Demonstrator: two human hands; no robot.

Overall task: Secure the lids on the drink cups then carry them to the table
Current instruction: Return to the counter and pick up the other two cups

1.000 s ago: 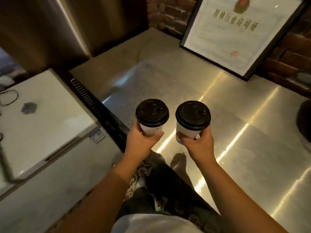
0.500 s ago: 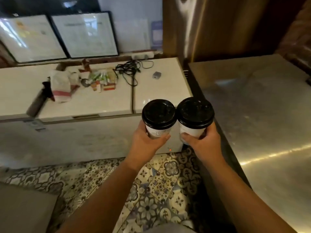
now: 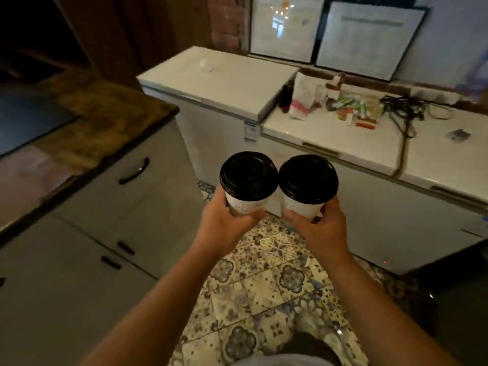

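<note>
Two white paper drink cups with black lids are held upright side by side in mid-air, their lids touching. My left hand (image 3: 227,223) grips the left cup (image 3: 247,204) from below and behind; its black lid (image 3: 248,175) sits flat on top. My right hand (image 3: 320,228) grips the right cup (image 3: 301,206), which carries its own black lid (image 3: 308,178). Both cups hang above the patterned tile floor (image 3: 264,291), in front of the white chest freezers.
White chest freezers (image 3: 330,138) run along the back and right, with packets, a bag (image 3: 303,99) and black cables (image 3: 404,109) on top. A grey cabinet with a brown stone top (image 3: 111,112) stands at left. Framed papers (image 3: 369,38) lean on the wall behind.
The view has swung left from the steel counter past the freezers to the grey cabinet. Both cups stay in my hands and have come together until their lids touch.
</note>
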